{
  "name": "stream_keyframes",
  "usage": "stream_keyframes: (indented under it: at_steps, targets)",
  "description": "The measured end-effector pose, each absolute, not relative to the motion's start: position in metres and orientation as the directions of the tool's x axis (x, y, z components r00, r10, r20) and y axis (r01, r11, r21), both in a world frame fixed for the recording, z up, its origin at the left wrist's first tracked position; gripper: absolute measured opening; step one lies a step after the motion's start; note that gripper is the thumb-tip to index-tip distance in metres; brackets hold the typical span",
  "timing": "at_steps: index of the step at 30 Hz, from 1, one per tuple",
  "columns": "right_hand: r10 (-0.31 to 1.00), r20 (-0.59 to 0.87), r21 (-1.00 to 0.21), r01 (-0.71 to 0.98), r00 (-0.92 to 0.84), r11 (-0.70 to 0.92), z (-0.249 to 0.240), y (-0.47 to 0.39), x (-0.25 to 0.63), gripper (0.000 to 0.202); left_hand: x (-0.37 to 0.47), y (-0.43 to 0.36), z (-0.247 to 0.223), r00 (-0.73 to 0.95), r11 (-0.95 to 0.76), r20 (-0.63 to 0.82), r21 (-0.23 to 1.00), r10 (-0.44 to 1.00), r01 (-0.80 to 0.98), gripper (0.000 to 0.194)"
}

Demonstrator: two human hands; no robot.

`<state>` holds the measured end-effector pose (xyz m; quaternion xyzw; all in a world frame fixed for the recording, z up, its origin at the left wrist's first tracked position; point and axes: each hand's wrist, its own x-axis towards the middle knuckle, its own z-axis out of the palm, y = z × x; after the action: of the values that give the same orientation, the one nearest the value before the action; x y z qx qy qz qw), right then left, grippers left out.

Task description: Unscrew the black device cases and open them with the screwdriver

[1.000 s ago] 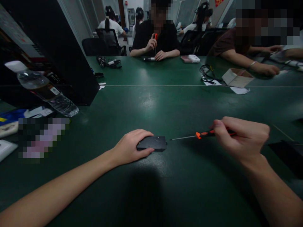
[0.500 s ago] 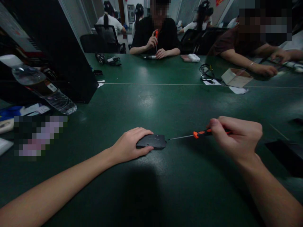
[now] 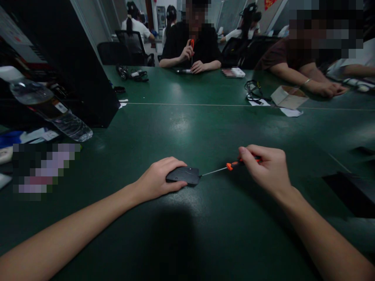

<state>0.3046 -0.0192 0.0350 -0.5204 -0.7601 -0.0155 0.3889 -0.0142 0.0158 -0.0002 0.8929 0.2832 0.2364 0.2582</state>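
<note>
On the green table (image 3: 131,234) lies a small flat black box (image 3: 187,175), with what look like small screws on its top. My left hand (image 3: 159,177) grips it from the left, fingers over the far edge and thumb along the near one. My right hand (image 3: 265,168) is closed round the orange and black handle of a screwdriver (image 3: 215,171). The thin shaft points left, and its tip meets or almost meets the right end of the box; I cannot tell whether it touches.
A plastic bottle (image 3: 52,109) leans at the left beside a dark cabinet (image 3: 96,89). Toward the back right are a small open box (image 3: 288,97) and black cables (image 3: 253,91). Opposite, a person (image 3: 191,47) holds a screwdriver. A dark flat object (image 3: 351,193) lies at the right.
My right hand has moved left with the screwdriver, its shaft now more tilted and its tip closer to the box. My left hand keeps its hold; the whole view has shifted slightly.
</note>
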Motion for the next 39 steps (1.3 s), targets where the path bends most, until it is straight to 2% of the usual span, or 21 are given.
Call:
stream_keyframes:
  at_steps: [5, 8, 10, 13, 15, 17, 18, 20, 22, 25, 27, 29, 31, 34, 36, 37, 39]
  targets:
    - [0.874, 0.457, -0.424, 0.824, -0.163, 0.375, 0.021, -0.011, 0.302, 0.043, -0.014, 0.018, -0.004, 0.737, -0.705, 0.279, 0.613, 0.616, 0.358, 0.042]
    - [0.834, 0.507, -0.363, 0.825, -0.215, 0.434, 0.018, -0.010, 0.302, 0.042, -0.014, 0.018, -0.006, 0.744, -0.715, 0.290, 0.612, 0.601, 0.338, 0.044]
    - [0.750, 0.602, -0.259, 0.821, -0.276, 0.509, 0.021, -0.014, 0.304, 0.038, -0.014, 0.018, -0.005, 0.749, -0.719, 0.292, 0.609, 0.595, 0.334, 0.043]
    - [0.555, 0.748, -0.027, 0.818, -0.365, 0.575, 0.030, -0.025, 0.306, 0.029, -0.014, 0.018, -0.004, 0.751, -0.719, 0.288, 0.609, 0.594, 0.334, 0.043]
    - [0.439, 0.795, 0.101, 0.804, -0.420, 0.586, 0.037, -0.034, 0.306, 0.026, -0.014, 0.017, -0.004, 0.749, -0.715, 0.285, 0.612, 0.598, 0.338, 0.042]
    - [0.382, 0.806, 0.164, 0.790, -0.453, 0.591, 0.042, -0.040, 0.304, 0.024, -0.014, 0.017, -0.004, 0.745, -0.711, 0.283, 0.614, 0.604, 0.343, 0.042]
    - [0.381, 0.807, 0.163, 0.791, -0.451, 0.590, 0.043, -0.042, 0.303, 0.024, -0.014, 0.017, -0.004, 0.744, -0.710, 0.284, 0.614, 0.605, 0.344, 0.042]
    - [0.451, 0.801, 0.081, 0.817, -0.394, 0.570, 0.043, -0.041, 0.300, 0.026, -0.014, 0.017, -0.005, 0.740, -0.709, 0.285, 0.614, 0.609, 0.347, 0.042]
    - [0.592, 0.749, -0.081, 0.846, -0.298, 0.527, 0.038, -0.034, 0.297, 0.032, -0.014, 0.018, -0.005, 0.739, -0.710, 0.284, 0.610, 0.611, 0.352, 0.042]
    - [0.785, 0.579, -0.287, 0.845, -0.221, 0.450, 0.021, -0.017, 0.295, 0.042, -0.014, 0.018, -0.004, 0.748, -0.719, 0.283, 0.601, 0.600, 0.350, 0.042]
    - [0.846, 0.487, -0.355, 0.836, -0.217, 0.418, 0.010, -0.008, 0.296, 0.046, -0.015, 0.018, -0.003, 0.756, -0.726, 0.282, 0.595, 0.591, 0.346, 0.042]
    - [0.852, 0.474, -0.364, 0.832, -0.220, 0.418, 0.005, -0.004, 0.298, 0.049, -0.015, 0.019, -0.003, 0.758, -0.732, 0.284, 0.587, 0.587, 0.346, 0.041]
    - [0.794, 0.552, -0.294, 0.832, -0.254, 0.471, 0.010, -0.008, 0.301, 0.047, -0.015, 0.019, -0.003, 0.758, -0.736, 0.289, 0.583, 0.585, 0.345, 0.041]
    - [0.613, 0.690, -0.028, 0.832, -0.385, 0.554, 0.034, -0.028, 0.304, 0.043, -0.015, 0.018, -0.004, 0.757, -0.735, 0.291, 0.584, 0.586, 0.345, 0.042]
    - [0.525, 0.695, 0.152, 0.815, -0.490, 0.559, 0.055, -0.045, 0.301, 0.039, -0.014, 0.018, -0.004, 0.756, -0.730, 0.285, 0.589, 0.590, 0.347, 0.042]
    - [0.520, 0.670, 0.204, 0.804, -0.531, 0.558, 0.065, -0.054, 0.299, 0.035, -0.014, 0.018, -0.004, 0.755, -0.728, 0.285, 0.591, 0.591, 0.347, 0.042]
    - [0.566, 0.584, 0.206, 0.781, -0.581, 0.589, 0.085, -0.070, 0.290, 0.028, -0.013, 0.017, -0.004, 0.754, -0.727, 0.288, 0.595, 0.590, 0.343, 0.042]
